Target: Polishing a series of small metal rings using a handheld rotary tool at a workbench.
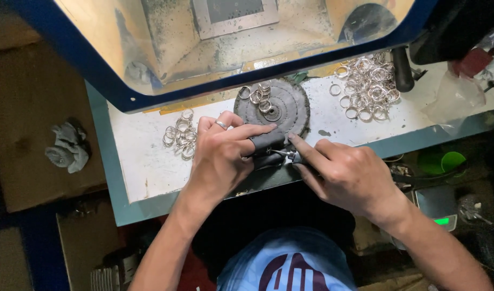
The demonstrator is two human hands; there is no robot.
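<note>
The left hand (221,156) lies curled on the white surface (144,156), its fingers closed around a dark, sleeve-like holder (265,143), the forefinger stretched out along the top of it. A plain band sits on one finger of that hand. The right hand (346,175) meets it from the other side: thumb and forefinger pinch shut on a small metal piece (290,156) at the end of the holder, while the rest of that hand is folded loosely. What exactly the piece is cannot be told at this size; it looks like one of the rings or a small tool tip.

Just beyond the fingertips of both hands lies a round grey cloth buffing wheel (279,108), flat on the surface, with a few silver rings (260,94) resting on its far edge. Beyond and to the right of the right hand is a large heap of silver rings (368,86), loosely spread. Beyond and to the left of the left hand is a much smaller cluster of rings (181,134).

Judged from how they lie, the work seems to be early or midway: one piece is in hand, a small group may be set apart, and the large heap appears to be waiting. Which pile is finished cannot be told, as both look equally bright. Over the far side leans a blue-framed hood (257,75).
</note>
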